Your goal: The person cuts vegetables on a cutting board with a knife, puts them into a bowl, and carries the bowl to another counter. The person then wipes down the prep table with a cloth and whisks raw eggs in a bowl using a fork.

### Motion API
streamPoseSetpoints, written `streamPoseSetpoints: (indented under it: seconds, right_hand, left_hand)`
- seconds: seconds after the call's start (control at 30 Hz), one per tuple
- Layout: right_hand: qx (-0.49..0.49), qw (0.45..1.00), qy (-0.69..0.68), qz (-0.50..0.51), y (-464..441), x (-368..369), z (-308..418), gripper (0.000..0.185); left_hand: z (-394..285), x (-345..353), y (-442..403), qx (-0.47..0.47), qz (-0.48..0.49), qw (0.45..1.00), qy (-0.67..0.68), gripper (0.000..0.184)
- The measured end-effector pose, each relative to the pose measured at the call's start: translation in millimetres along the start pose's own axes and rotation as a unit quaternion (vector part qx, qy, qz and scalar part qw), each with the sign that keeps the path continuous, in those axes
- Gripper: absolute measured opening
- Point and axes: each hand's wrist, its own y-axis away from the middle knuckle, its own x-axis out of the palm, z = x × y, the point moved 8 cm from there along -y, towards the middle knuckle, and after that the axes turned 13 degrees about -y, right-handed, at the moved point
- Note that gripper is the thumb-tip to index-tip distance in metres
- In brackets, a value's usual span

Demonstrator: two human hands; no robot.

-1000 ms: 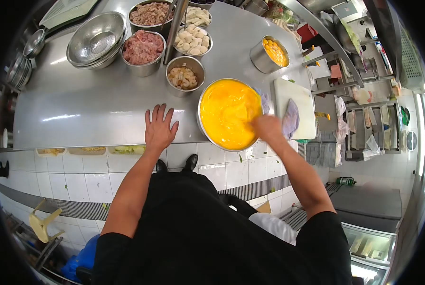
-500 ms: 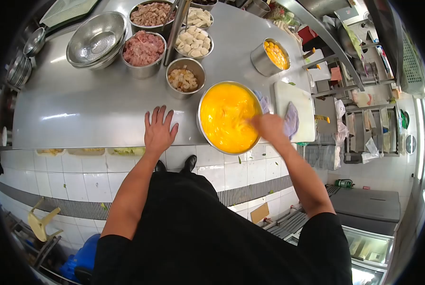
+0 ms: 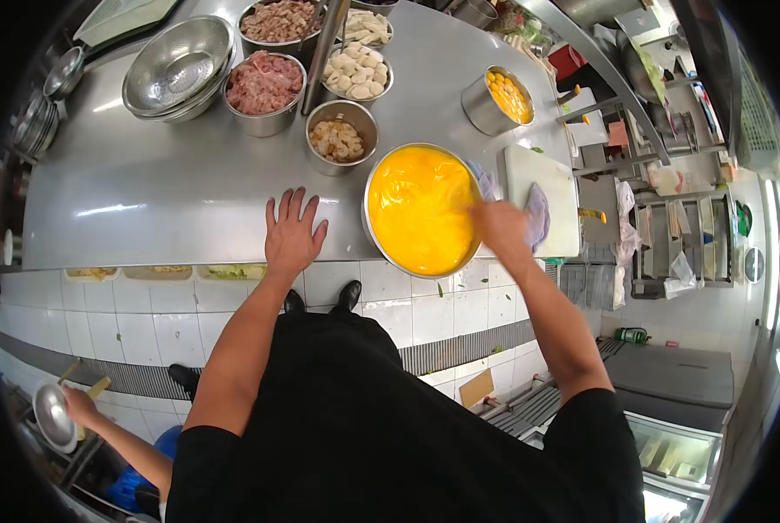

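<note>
My left hand [image 3: 293, 235] lies flat on the steel table near its front edge, fingers spread. At the right rim of a large steel bowl [image 3: 369, 228] full of yellow beaten egg [image 3: 416, 205] is my right hand [image 3: 500, 228], blurred, its fingers curled in over the liquid. What it grips, if anything, cannot be made out. Behind the bowl stands a small pot of shrimp-like pieces [image 3: 337, 140]. A pot of yolks [image 3: 508, 98] is at the back right.
Pots of minced meat [image 3: 264, 84] and pale balls [image 3: 355, 72] stand at the back beside stacked colanders [image 3: 179, 66]. A cutting board [image 3: 557, 200] with a purple cloth [image 3: 536, 216] lies right. Lower left, another person's hand [image 3: 80, 406] holds a metal bowl [image 3: 54, 417].
Another person's arm with a metal bowl has come into view at the lower left. The egg's surface has swirled, and my right hand has shifted slightly. My left hand stays in place.
</note>
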Motion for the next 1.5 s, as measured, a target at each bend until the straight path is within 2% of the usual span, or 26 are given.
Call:
streamPoseSetpoints:
  seconds: [0.13, 0.17, 0.2, 0.27, 0.33, 0.4, 0.43, 0.53, 0.57, 0.6, 0.67, 0.73, 0.8, 0.83, 0.87, 0.93, 0.97, 1.07, 1.13, 1.2, 1.23, 1.27, 1.33, 1.37, 1.47, 1.5]
  right_hand:
    - [-0.044, 0.999, -0.017, -0.017, 1, -20, 9, 0.031]
    - [0.046, 0.993, -0.094, -0.058, -3, -35, -5, 0.033]
    - [0.045, 0.993, -0.094, -0.061, -2, -28, -1, 0.033]
    - [-0.118, 0.984, 0.006, 0.133, 14, 24, 29, 0.036]
    - [-0.138, 0.986, -0.003, 0.093, 13, 4, 31, 0.038]
    - [0.073, 0.997, -0.04, 0.009, -1, -19, 0, 0.037]
    - [-0.082, 0.994, 0.032, 0.057, 3, 11, 20, 0.036]
    - [-0.066, 0.996, -0.023, 0.063, 6, -7, 16, 0.034]
    - [0.028, 0.997, -0.063, -0.016, 0, -35, 6, 0.031]
    - [0.023, 0.998, -0.063, -0.018, -2, -25, 7, 0.031]
    - [-0.114, 0.991, -0.005, 0.069, 10, 20, 28, 0.032]
    - [-0.139, 0.985, -0.032, 0.093, 8, 1, 36, 0.032]
    - [0.043, 0.995, -0.065, -0.066, -7, -27, -3, 0.032]
    - [-0.046, 0.999, 0.001, -0.028, -1, -7, 11, 0.031]
    - [-0.042, 0.999, 0.001, -0.03, 4, 2, 1, 0.031]
    - [-0.17, 0.985, -0.004, 0.004, 9, -6, 29, 0.03]
    - [-0.035, 0.999, -0.009, 0.006, -2, -17, 8, 0.03]
    - [-0.115, 0.992, 0.045, 0.029, 8, 13, 24, 0.03]
    - [-0.166, 0.984, -0.025, 0.055, 6, -2, 34, 0.029]
    - [0.034, 0.995, -0.055, -0.075, -7, -33, -2, 0.029]
    - [0.022, 1.0, -0.005, -0.004, -7, -19, 6, 0.035]
    - [0.027, 1.0, -0.007, -0.005, 1, -17, 9, 0.035]
    - [-0.124, 0.986, -0.018, 0.109, 9, 1, 36, 0.036]
    - [-0.058, 0.995, -0.027, 0.076, 1, -7, 18, 0.032]
    - [0.029, 0.997, -0.028, 0.066, -2, 8, -3, 0.033]
    - [-0.05, 0.989, 0.003, 0.141, 8, 23, 17, 0.033]
  left_hand:
    - [-1, -1, -1, 0.005, 0.003, 1.0, 0.003, 0.05]
    - [-1, 0, 2, 0.003, 0.004, 1.0, 0.004, 0.05]
    - [0, 1, 0, 0.002, -0.001, 1.0, -0.001, 0.05]
    - [-2, 1, -6, 0.007, -0.007, 1.0, -0.005, 0.05]
    - [-1, 2, 0, 0.006, -0.013, 1.0, -0.004, 0.05]
    - [-1, 4, 2, 0.002, -0.009, 1.0, -0.004, 0.05]
    - [0, 3, 0, 0.005, -0.007, 1.0, -0.006, 0.05]
    - [0, 3, 1, 0.002, -0.016, 1.0, 0.002, 0.05]
    - [-1, 3, 5, 0.001, -0.011, 1.0, 0.003, 0.05]
    - [0, 2, 2, -0.001, -0.005, 1.0, 0.001, 0.05]
    - [-2, 1, -2, 0.006, 0.0, 1.0, -0.001, 0.05]
    - [0, 2, 0, -0.002, -0.006, 1.0, 0.007, 0.049]
    - [0, 3, 3, -0.004, 0.001, 1.0, 0.005, 0.049]
    - [0, 2, 0, -0.001, 0.0, 1.0, 0.001, 0.049]
    - [-2, 2, -2, 0.002, -0.002, 1.0, 0.002, 0.049]
    - [0, 3, 0, -0.004, -0.003, 1.0, 0.001, 0.049]
    - [0, 5, 5, -0.003, 0.003, 1.0, 0.002, 0.049]
    - [-1, 0, -1, 0.002, -0.005, 1.0, 0.0, 0.049]
    - [0, 2, -1, -0.002, 0.0, 1.0, 0.004, 0.049]
    - [-1, 4, 4, -0.001, 0.008, 1.0, 0.005, 0.049]
    - [0, 1, -1, -0.001, 0.002, 1.0, 0.002, 0.049]
    - [-1, 1, -1, 0.004, 0.001, 1.0, 0.001, 0.049]
    - [-1, 1, -2, -0.003, -0.004, 1.0, -0.001, 0.049]
    - [1, 3, -1, -0.004, -0.001, 1.0, -0.001, 0.049]
    - [2, -1, -1, -0.001, -0.007, 1.0, 0.001, 0.049]
    - [0, -1, 0, 0.0, -0.008, 1.0, -0.001, 0.049]
